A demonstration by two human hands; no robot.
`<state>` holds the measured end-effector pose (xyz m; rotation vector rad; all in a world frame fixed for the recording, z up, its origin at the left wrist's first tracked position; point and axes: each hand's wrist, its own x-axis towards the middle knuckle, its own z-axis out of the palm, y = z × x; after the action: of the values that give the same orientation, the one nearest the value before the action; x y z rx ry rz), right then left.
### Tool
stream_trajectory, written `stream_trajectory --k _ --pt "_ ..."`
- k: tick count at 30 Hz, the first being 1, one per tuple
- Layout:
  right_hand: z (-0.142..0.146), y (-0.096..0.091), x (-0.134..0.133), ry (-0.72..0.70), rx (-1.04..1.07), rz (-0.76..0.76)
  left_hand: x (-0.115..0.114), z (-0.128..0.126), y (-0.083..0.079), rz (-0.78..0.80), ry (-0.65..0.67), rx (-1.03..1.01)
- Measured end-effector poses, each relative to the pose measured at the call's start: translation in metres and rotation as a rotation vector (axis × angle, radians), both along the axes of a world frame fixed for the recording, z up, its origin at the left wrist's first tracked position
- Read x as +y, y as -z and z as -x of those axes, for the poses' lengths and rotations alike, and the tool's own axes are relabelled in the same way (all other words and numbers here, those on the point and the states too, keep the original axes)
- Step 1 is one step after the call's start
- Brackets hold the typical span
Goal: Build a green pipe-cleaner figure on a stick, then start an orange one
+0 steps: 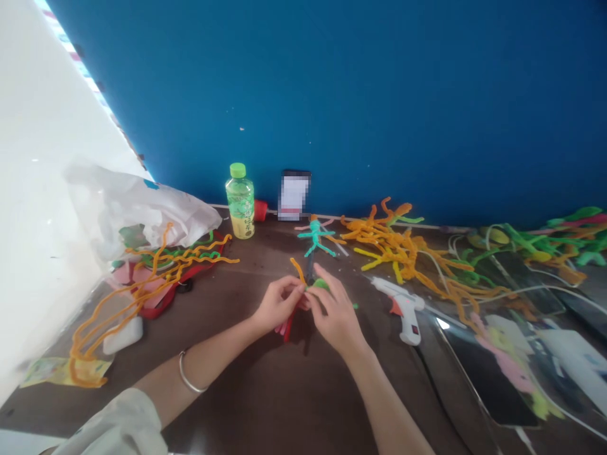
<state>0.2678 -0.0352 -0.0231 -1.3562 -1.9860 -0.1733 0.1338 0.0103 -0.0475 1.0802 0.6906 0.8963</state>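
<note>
My left hand (277,303) and my right hand (334,313) meet over the brown tabletop (246,404), pinching a small pipe-cleaner figure (308,284) between their fingers. An orange pipe-cleaner strand (297,270) rises from it, a green fuzzy piece (321,284) shows by my right fingers, and red and pink ends (285,327) hang below. Much of the figure is hidden by my fingers. Just beyond, a teal pipe-cleaner figure (315,237) lies on the table. A white hot glue gun (403,306) rests to the right of my right hand.
A blue wall (332,95) rises behind the table. Along it stand a green-capped bottle (239,201) and a blurred phone (294,194). Orange pipe cleaners (398,253) lie heaped to the right, with more (161,272) beside a white plastic bag (142,212) on the left. Cables cross glossy printed sheets (493,373).
</note>
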Motion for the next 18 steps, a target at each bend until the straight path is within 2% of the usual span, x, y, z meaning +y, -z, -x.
stream_trajectory --k 4,8,13,18 --pt "-0.012 -0.004 0.000 0.154 0.077 0.041 0.006 -0.002 0.003 0.082 -0.033 -0.084" --pt "-0.018 -0.002 0.001 0.254 -0.009 0.017 0.012 -0.001 0.005 0.153 -0.062 -0.154" --pt "-0.017 -0.003 0.000 0.183 -0.125 -0.011 0.012 0.001 0.002 0.101 -0.047 -0.118" --pt "-0.015 -0.009 -0.003 0.128 -0.184 -0.056 0.012 0.001 0.003 -0.006 -0.118 0.017"
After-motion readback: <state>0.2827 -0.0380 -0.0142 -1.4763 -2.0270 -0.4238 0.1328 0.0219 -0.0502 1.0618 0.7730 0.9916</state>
